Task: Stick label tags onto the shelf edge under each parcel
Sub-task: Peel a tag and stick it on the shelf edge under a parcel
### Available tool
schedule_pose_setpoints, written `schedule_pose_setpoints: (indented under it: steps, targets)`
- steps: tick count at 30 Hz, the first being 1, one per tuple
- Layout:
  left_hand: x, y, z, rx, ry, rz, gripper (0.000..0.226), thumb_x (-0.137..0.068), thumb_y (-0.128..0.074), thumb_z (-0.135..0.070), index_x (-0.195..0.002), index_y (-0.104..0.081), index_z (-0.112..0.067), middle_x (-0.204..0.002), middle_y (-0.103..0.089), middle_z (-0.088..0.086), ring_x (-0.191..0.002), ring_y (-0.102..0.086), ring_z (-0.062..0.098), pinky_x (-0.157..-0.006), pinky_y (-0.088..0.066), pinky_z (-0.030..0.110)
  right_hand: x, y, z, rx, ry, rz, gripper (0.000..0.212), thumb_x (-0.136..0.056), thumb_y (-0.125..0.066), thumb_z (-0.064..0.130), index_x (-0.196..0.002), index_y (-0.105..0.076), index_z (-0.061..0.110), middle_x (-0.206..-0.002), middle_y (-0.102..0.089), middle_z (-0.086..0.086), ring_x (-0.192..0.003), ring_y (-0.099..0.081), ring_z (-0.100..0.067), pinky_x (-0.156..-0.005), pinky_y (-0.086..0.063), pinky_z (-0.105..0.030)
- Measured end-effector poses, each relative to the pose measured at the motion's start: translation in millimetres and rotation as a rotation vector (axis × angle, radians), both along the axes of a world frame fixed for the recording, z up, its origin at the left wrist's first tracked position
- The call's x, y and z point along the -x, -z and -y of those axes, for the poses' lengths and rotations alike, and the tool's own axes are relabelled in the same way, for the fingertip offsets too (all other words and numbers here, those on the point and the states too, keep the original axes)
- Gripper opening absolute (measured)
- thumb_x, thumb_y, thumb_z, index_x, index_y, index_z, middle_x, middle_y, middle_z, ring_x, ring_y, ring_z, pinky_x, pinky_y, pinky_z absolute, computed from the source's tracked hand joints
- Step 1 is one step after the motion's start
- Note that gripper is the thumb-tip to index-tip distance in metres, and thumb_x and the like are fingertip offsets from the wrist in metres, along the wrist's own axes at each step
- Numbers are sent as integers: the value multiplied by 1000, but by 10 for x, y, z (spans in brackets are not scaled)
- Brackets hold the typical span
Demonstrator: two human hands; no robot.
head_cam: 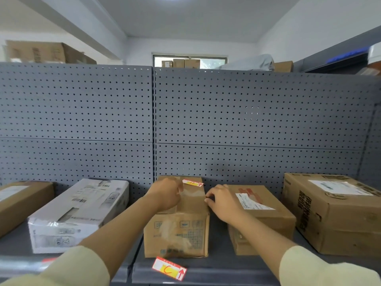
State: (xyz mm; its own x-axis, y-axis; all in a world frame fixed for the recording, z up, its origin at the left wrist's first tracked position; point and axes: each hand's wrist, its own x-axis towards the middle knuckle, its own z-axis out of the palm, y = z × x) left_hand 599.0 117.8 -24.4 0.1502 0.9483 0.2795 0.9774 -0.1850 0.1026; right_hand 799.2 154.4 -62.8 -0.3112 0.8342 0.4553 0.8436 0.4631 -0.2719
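Leftmost parcel (22, 201) cut off

Grey pegboard (82, 112) — window (189, 60) behind

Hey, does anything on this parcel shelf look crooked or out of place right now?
Yes. The red and yellow label tag below the middle cardboard box sits tilted on the shelf edge, not square with it. The left hand holds another tag above that box; the right hand rests against the box's right edge.
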Motion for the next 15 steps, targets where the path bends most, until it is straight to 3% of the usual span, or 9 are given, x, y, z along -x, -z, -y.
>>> schedule_pose_setpoints:
  steps: [5, 9, 15]
  targets:
    - [-102, 18, -301, -9, -61, 0, 34, -89, -46, -11, -118, -61, -20, -120, -63, 0, -107, -59, 21, -83, -49, 31, -40, -60, -455, 13, -43, -19, 26, -93, -57, 31, -114, -64, 17, -117, -59, -4, -116, -47, -21, -95, -43, -34]
    - [-105, 59, -447, 2, -96, 1, 34, -89, -47, -11, -118, -62, -20, -119, -63, 1, -107, -58, 21, -82, -45, 27, 41, -38, -747, 54, -74, 12, 24, -91, -57, 32, -107, -66, 16, -111, -60, -5, -111, -49, -23, -91, -46, -38]
    - [38, 64, -682, 68, -145, 39, 32, -87, -47, -13, -115, -61, -23, -120, -62, -1, -107, -59, 22, -86, -49, 33, 246, 8, -1059, 121, -103, -29, 25, -90, -60, 33, -107, -66, 16, -111, -58, -4, -105, -52, -21, -87, -47, -34]
